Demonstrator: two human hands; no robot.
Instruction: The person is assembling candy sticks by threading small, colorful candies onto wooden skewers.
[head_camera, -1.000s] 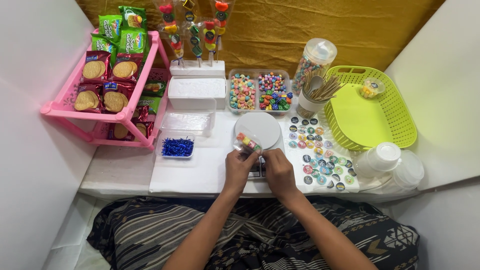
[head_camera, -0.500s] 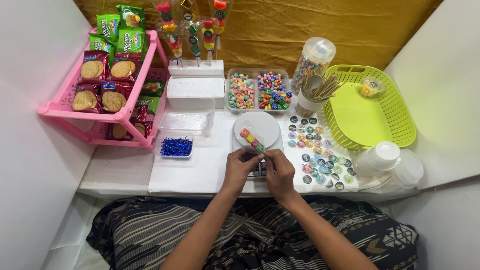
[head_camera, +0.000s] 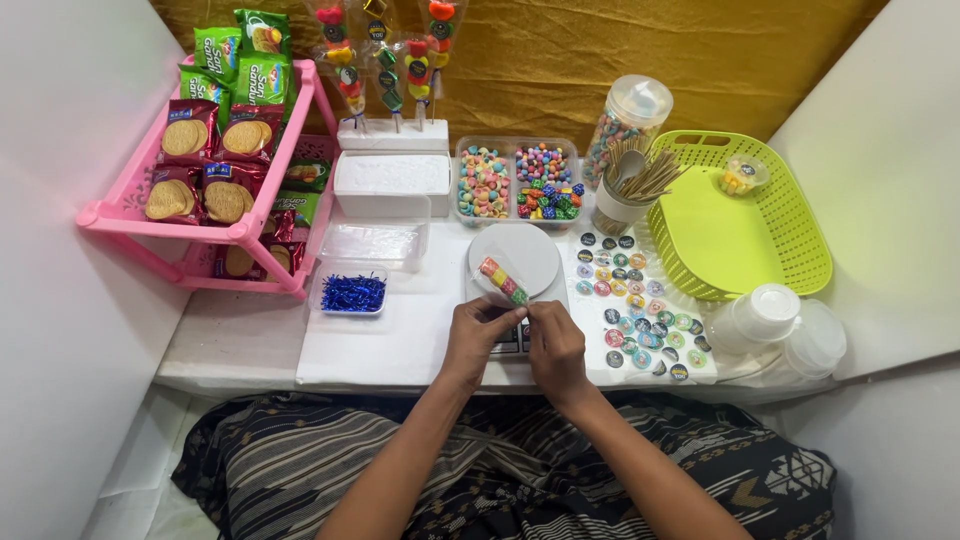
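Observation:
My left hand (head_camera: 474, 335) and my right hand (head_camera: 555, 345) meet at the table's front edge, both pinching the lower end of a candy skewer (head_camera: 503, 281) wrapped in a clear bag. The skewer's coloured candies point up and left, lying over a round white scale plate (head_camera: 528, 254). The fingers hide the bag's lower end and part of the scale's front.
A sheet of round stickers (head_camera: 636, 309) lies to the right. Behind are two candy trays (head_camera: 516, 183), a candy jar (head_camera: 625, 118), a cup of sticks (head_camera: 622, 197), a green basket (head_camera: 745, 218), white lidded cups (head_camera: 768, 311), a foam block with wrapped skewers (head_camera: 393, 134), a pink snack rack (head_camera: 220, 165), blue ties (head_camera: 352, 293).
The wrapped skewer has tilted from held up near my hands to lying lower over the scale plate, and both hands have drawn together at its lower end.

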